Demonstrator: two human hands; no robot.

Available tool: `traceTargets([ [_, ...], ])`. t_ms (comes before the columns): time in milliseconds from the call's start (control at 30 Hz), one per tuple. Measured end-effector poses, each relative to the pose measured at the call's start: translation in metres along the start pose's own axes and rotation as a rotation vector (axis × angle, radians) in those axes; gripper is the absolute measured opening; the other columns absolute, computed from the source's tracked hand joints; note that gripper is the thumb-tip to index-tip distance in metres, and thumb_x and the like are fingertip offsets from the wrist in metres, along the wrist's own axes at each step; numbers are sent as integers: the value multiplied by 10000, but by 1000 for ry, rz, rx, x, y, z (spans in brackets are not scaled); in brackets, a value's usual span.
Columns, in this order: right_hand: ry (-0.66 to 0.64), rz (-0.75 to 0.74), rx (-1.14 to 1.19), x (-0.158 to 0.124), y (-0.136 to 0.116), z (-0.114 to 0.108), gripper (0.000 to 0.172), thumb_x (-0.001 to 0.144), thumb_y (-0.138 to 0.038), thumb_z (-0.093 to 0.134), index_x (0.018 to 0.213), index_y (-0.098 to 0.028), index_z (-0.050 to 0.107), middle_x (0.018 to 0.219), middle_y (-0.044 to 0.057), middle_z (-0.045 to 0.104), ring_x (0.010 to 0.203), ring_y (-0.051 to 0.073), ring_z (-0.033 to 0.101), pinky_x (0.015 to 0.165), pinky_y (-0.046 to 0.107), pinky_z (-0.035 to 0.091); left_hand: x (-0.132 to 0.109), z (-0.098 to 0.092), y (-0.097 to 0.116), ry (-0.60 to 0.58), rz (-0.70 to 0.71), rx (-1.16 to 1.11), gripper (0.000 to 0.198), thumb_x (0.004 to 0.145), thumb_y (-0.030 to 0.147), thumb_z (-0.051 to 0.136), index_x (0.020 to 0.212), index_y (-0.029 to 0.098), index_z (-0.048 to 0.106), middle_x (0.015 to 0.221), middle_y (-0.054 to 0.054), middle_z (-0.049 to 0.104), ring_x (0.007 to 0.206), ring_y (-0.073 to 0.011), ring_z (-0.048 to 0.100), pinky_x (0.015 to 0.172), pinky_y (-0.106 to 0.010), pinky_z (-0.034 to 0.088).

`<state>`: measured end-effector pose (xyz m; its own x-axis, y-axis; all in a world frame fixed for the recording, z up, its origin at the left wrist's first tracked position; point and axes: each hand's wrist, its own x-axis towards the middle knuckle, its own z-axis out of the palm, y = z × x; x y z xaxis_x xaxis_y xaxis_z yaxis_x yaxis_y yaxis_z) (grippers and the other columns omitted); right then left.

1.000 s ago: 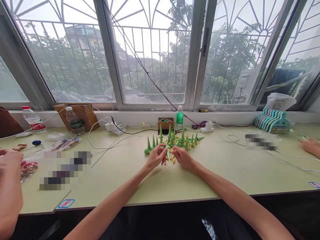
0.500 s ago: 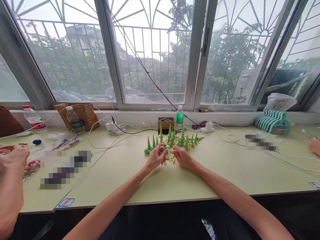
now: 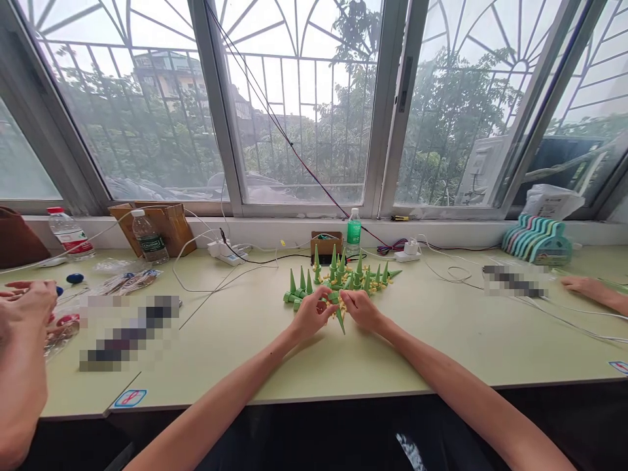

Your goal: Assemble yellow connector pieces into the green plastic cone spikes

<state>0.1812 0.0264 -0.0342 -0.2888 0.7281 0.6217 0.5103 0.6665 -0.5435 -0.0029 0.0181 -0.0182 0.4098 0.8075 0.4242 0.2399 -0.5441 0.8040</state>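
- Windows [image 3: 294,131] light your head view from behind a pale surface [image 3: 304,373]; a green-labelled bottle [image 3: 354,230] and a small cardboard box [image 3: 326,243] stand at its far edge.
- Your left hand [image 3: 318,313] pinches a green spike [image 3: 340,320] between thumb and fingers, its tip slanting down toward you just above the surface.
- Your right hand [image 3: 354,302] is right beside it, fingers curled in; whether it grips a part, you cannot tell from this view.
- Upright green spikes [image 3: 333,263] and scattered yellow pieces [image 3: 383,284] lie just beyond your hands.
- To work this piece well, hold it by its thick collar rather than the thin point, and brace your wrists so both hands line up.
- Press or turn along the piece's axis; sideways force would likely make it slip.
- Work slightly toward yourself, since a knuckle could topple the nearest standing spikes.
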Motion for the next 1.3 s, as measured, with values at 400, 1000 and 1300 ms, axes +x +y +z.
traceTargets([
  [400,109,55,54,2,-1,1,464,986,-467,278,612,-201,344,522,-40,356,480,97,301,482,248,247,1,1,7,91,-6,-128,385,807,493,611,992,206,435,826,18,574,395,-46,492,342,-163,357],
  [1000,58,-88,58,-3,-13,0,336,995,-383,297,721,-205,374,582,-43,405,507,95,343,529,217,306,1,-1,-2,-230,-352,-528,774,831,756,266,642,106,640,534,-47,555,322,-65,408,296,-188,228],
  [1300,-1,-79,86,-4,-14,-1,295,996,-358,291,757,-209,378,598,-38,421,514,99,343,538,220,312,2,-2,1,-254,-354,-634,663,818,712,414,739,94,640,631,-49,562,383,-69,445,324,-190,280],
])
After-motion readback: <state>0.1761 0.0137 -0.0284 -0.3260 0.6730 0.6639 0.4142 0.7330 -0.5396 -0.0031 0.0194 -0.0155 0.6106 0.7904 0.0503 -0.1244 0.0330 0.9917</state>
